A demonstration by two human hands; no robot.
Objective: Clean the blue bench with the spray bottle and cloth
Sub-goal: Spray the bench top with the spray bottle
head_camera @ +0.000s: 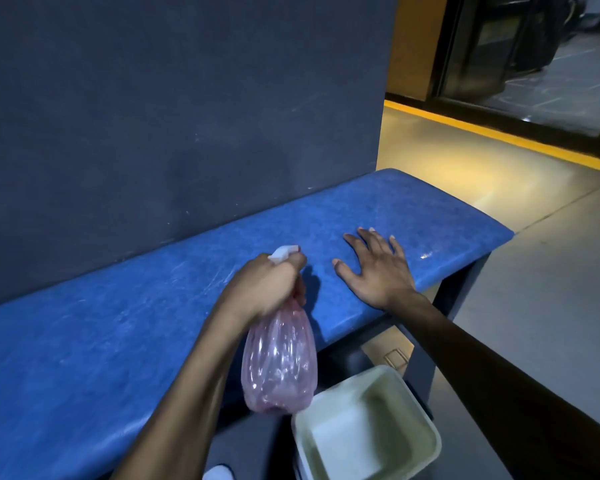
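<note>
The blue bench (125,327) runs from lower left to upper right against a dark wall. My left hand (267,285) grips the neck of a clear pink spray bottle (279,365) with a white nozzle, held over the bench's front edge. The nozzle points toward the far right part of the seat. My right hand (378,268) lies flat on the bench with fingers spread, holding nothing. No cloth is in view.
A pale square bin (426,427) stands on the floor below the bench's front edge. The dark grey wall (174,116) backs the bench. Grey floor with a yellow stripe (499,133) lies to the right, beyond the bench's end.
</note>
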